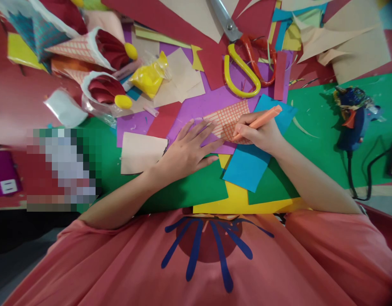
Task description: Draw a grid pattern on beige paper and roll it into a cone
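My right hand (pixel 258 129) is closed around an orange marker (pixel 269 115), its tip down on a small cream paper piece (pixel 229 117) covered in an orange grid. Fingers spread, my left hand (pixel 194 146) lies flat, its fingertips at the left end of that gridded piece. Just left of this hand is a plain cream paper piece (pixel 141 153), partly under the wrist. A blue paper strip (pixel 247 168) lies beneath my right hand, and purple paper (pixel 189 111) is under the gridded piece.
Scissors (pixel 243 70) with one yellow and one red handle lie beyond my hands. Paper cones with orange grids (pixel 84 49) stand at upper left near a yellow clay packet (pixel 149 76). At right, a blue glue gun (pixel 352 127) trails its cord. Green paper (pixel 311 170) spreads underneath.
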{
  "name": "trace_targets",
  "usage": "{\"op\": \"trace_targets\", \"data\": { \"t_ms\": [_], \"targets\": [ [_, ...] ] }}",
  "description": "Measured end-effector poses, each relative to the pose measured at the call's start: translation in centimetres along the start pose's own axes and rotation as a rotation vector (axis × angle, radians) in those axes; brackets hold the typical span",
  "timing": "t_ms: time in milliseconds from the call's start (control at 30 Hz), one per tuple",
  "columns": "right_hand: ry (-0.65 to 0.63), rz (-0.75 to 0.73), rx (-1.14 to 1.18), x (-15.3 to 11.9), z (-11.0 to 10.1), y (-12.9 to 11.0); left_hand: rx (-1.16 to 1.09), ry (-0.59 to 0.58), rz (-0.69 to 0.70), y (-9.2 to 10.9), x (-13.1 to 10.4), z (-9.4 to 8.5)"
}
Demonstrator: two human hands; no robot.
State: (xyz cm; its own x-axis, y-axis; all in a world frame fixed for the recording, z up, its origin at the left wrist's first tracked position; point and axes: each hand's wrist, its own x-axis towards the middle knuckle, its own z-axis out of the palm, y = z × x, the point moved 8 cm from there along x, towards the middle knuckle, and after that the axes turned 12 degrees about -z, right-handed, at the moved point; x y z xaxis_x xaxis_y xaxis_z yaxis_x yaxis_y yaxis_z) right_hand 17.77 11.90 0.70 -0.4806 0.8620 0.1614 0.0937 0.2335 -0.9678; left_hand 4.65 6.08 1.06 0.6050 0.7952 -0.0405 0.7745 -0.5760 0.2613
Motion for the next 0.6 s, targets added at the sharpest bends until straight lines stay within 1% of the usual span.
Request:
{"op": "trace_targets", "data": {
  "t_ms": [133, 267, 333, 467, 600],
  "targets": [
    [0.07, -0.028, -0.003, 0.0, -0.8, -0.3, -0.007, 0.01, 0.001, 0.0, 0.0, 0.0],
    [0.159, -0.028, -0.006, -0.2, -1.5, -0.2, -0.003, 0.028, 0.007, 0.0, -0.1, -0.1],
    [0.194, -0.032, -0.01, -0.4, -1.7, -0.1, -0.006, 0.018, 0.021, 0.0, -0.1, 0.0],
    [0.208, -0.035, -0.042, -0.5, -1.8, 0.1, 0.009, -0.022, 0.073, 0.5, -0.2, 0.3],
    [0.192, -0.033, -0.097, -0.4, -1.8, -0.1, 0.022, -0.036, 0.069, 0.5, -0.2, 0.2]
  ]
}}
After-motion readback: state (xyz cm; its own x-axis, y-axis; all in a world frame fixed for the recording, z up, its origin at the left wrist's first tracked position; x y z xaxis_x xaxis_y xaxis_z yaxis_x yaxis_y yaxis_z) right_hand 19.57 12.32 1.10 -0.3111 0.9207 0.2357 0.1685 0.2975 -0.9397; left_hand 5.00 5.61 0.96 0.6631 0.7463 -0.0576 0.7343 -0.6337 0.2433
